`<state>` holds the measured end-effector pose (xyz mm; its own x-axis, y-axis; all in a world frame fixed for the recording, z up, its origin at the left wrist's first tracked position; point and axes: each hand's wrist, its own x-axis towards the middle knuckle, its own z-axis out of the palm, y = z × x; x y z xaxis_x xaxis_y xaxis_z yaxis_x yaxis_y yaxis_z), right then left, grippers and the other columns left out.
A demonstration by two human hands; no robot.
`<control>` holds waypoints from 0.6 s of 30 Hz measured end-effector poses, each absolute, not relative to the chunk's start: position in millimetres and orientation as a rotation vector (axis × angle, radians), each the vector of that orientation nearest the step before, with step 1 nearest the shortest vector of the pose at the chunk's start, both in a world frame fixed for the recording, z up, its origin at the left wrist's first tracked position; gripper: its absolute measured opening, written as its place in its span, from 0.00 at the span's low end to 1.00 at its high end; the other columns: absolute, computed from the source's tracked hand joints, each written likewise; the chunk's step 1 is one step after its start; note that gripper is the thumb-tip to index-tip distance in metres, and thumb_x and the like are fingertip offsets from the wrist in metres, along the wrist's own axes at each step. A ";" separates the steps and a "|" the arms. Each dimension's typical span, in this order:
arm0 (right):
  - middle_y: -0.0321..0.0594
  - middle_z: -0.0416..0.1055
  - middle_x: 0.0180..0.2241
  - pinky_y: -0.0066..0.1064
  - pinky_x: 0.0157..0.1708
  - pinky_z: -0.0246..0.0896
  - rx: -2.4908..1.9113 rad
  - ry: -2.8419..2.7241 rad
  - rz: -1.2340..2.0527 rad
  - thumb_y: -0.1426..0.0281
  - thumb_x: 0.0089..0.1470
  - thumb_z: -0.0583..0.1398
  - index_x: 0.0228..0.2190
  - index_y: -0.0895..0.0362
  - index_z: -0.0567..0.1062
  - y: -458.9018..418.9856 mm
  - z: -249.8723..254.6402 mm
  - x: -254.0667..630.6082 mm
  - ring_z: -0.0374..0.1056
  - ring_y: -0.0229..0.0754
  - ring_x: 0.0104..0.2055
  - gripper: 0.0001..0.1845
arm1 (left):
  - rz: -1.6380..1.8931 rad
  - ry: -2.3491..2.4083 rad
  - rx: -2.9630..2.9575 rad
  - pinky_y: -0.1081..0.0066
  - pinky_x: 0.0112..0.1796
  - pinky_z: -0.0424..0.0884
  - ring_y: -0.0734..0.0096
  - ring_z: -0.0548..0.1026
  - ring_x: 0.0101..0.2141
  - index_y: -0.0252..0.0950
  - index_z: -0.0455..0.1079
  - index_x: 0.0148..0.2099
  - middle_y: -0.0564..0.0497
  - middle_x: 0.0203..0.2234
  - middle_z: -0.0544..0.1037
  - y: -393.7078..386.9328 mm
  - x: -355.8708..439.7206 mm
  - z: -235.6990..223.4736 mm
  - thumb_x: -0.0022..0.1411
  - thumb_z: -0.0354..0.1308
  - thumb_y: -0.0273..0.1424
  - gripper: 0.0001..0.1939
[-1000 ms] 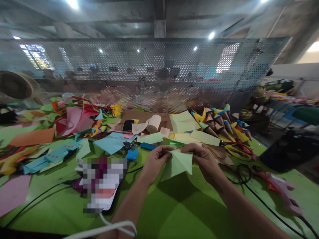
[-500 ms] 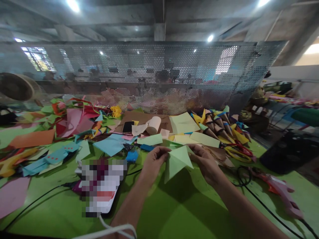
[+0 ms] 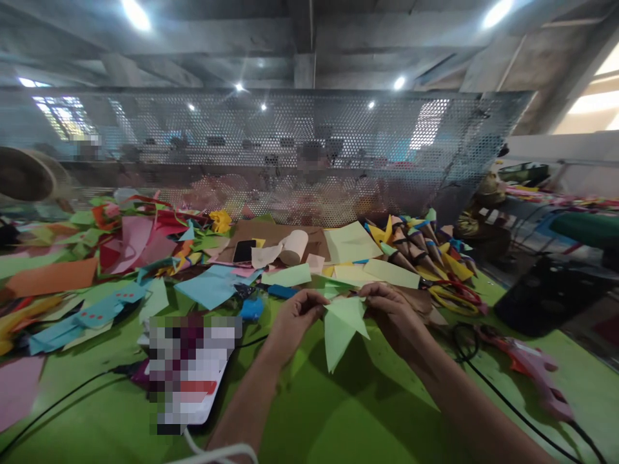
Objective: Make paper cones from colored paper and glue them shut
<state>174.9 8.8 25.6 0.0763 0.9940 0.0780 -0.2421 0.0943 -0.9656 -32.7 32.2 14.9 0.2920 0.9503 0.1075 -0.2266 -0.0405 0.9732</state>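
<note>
Between my two hands hangs a pale green folded paper star [image 3: 344, 325], its long point aimed down and a little left. My left hand [image 3: 300, 316] pinches one side tip between thumb and fingers. On the opposite side, my right hand [image 3: 389, 310] grips another tip the same way. The star is held above the green tabletop [image 3: 338, 419], with a shadow beneath it. Just behind the hands lie pale green paper sheets [image 3: 290, 276]. A small blue piece [image 3: 251, 309] rests left of my left hand.
At left lie a phone [image 3: 207, 386] with a cable and piled coloured paper [image 3: 140, 245]. A paper roll [image 3: 293, 247] and several paper cones [image 3: 420, 245] stand farther back. Scissors [image 3: 454, 298] and a pink glue gun [image 3: 536, 374] lie right. A perforated metal screen [image 3: 271, 148] spans the back.
The paper star has tipped so its long point hangs lower and its face looks narrower. Both hands keep their pinch on it. The camera view has shifted slightly.
</note>
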 end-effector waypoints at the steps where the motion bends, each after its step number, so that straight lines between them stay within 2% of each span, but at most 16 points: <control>1: 0.40 0.77 0.27 0.32 0.28 0.63 -0.999 -1.027 1.184 0.69 0.40 0.65 0.26 0.55 0.76 8.9 25.8 174.8 0.69 0.42 0.28 0.05 | 1.125 0.784 1.243 0.74 0.34 0.65 0.72 0.69 0.32 0.36 0.75 0.34 0.53 0.28 0.75 31.6 -32.8 15.4 0.50 0.68 0.35 0.10; 4: 0.38 0.76 0.25 0.31 0.28 0.62 -1.023 -1.068 1.121 0.68 0.41 0.64 0.26 0.54 0.76 9.0 25.8 175.5 0.69 0.41 0.27 0.05 | 1.105 0.755 1.295 0.74 0.36 0.65 0.71 0.70 0.34 0.36 0.75 0.35 0.52 0.30 0.76 29.6 -33.0 17.0 0.52 0.67 0.35 0.09; 9: 0.36 0.76 0.26 0.30 0.28 0.60 -1.029 -1.065 1.127 0.67 0.43 0.65 0.27 0.55 0.77 8.2 26.0 178.0 0.68 0.40 0.27 0.05 | 1.041 0.687 1.359 0.71 0.42 0.67 0.67 0.73 0.41 0.37 0.77 0.41 0.48 0.39 0.78 27.5 -32.6 17.4 0.57 0.63 0.33 0.09; 12: 0.35 0.76 0.26 0.29 0.29 0.61 -1.001 -1.009 1.158 0.68 0.42 0.66 0.26 0.55 0.77 7.7 26.5 177.9 0.68 0.39 0.27 0.06 | 1.034 0.710 1.367 0.70 0.41 0.67 0.67 0.73 0.38 0.36 0.78 0.38 0.48 0.35 0.79 26.9 -32.9 17.5 0.56 0.63 0.32 0.07; 18: 0.34 0.77 0.28 0.29 0.32 0.63 -0.938 -0.962 1.178 0.67 0.42 0.69 0.35 0.54 0.78 8.3 25.5 177.6 0.70 0.37 0.29 0.15 | 1.071 0.779 1.401 0.70 0.38 0.67 0.67 0.73 0.36 0.37 0.78 0.35 0.48 0.32 0.79 25.4 -33.6 23.1 0.55 0.63 0.31 0.06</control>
